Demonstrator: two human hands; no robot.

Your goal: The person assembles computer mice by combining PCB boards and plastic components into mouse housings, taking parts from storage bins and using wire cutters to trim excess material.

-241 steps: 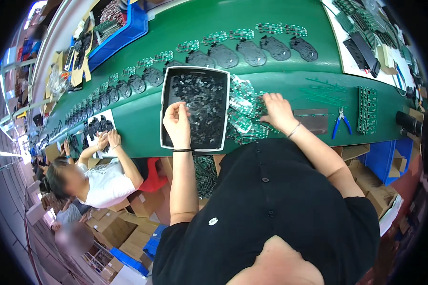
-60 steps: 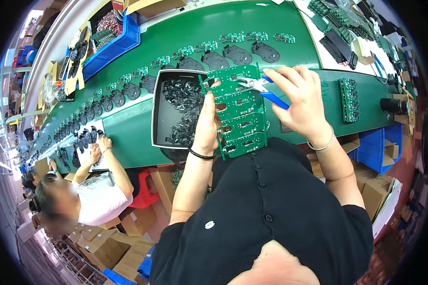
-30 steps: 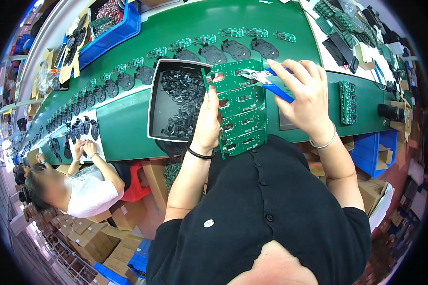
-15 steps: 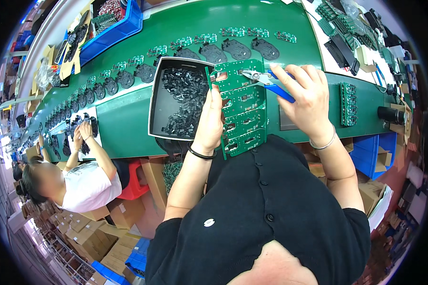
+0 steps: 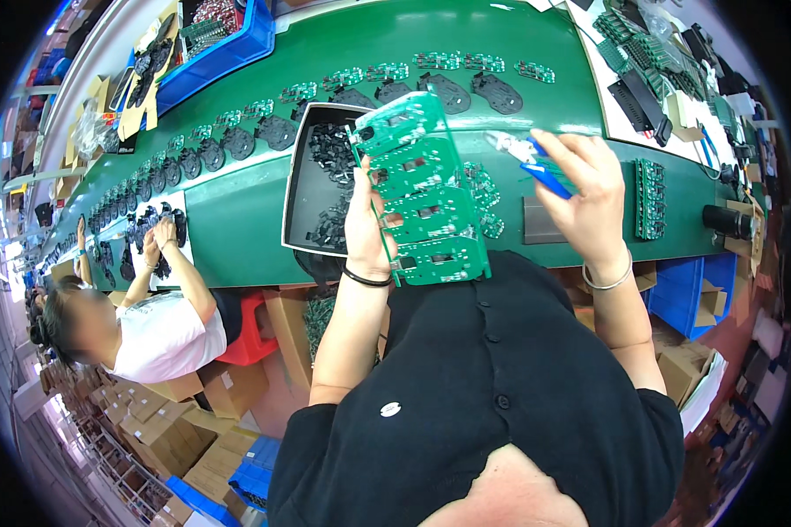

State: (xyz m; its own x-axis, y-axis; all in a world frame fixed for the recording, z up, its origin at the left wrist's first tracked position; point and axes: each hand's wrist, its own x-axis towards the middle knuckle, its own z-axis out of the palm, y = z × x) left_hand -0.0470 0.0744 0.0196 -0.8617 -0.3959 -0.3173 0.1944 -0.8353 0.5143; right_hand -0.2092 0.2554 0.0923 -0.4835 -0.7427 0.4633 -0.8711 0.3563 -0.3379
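My left hand (image 5: pixel 366 233) grips a panel of joined green circuit boards (image 5: pixel 424 186) by its left edge, tilted above the near side of the table. In my right hand (image 5: pixel 596 198) is a pair of blue-handled cutting pliers (image 5: pixel 549 178). Their jaws point left, apart from the panel and blurred by motion. Several loose green circuit boards (image 5: pixel 483 183) lie just right of the panel, partly covered by it. Behind my left hand stands a black tray (image 5: pixel 295 184) with small black plastic parts (image 5: pixel 330 154); the panel hides its right side.
A row of black plastic shells (image 5: pixel 498 93) and small green boards (image 5: pixel 536 71) curves along the green table. A stack of boards (image 5: pixel 649 199) and a dark flat plate (image 5: pixel 543 221) lie at right. A blue bin (image 5: pixel 224 54) stands far left. A co-worker (image 5: pixel 163 334) sits at left.
The pliers have moved right, away from the panel. The panel has shifted left and tilted differently, and loose boards now show beside it. The whole view has shifted slightly.
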